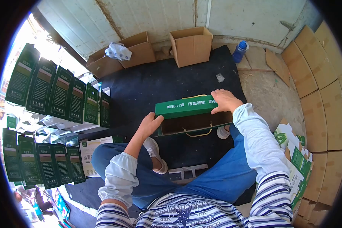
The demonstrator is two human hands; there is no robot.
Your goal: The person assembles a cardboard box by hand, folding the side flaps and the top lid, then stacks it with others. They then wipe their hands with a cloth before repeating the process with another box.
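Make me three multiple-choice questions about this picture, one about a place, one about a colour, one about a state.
1. Where is the blue plastic bottle? A by the far wall B on the lap C inside a carton
2. What colour is the long cardboard gift box that both hands hold? A red B green C white
3. The brown cardboard carton by the wall is: A taped shut B crushed flat C open

Answers: 1 A, it stands at the wall's foot. 2 B, left hand and right hand grip its green ends. 3 C, its flaps stand up.
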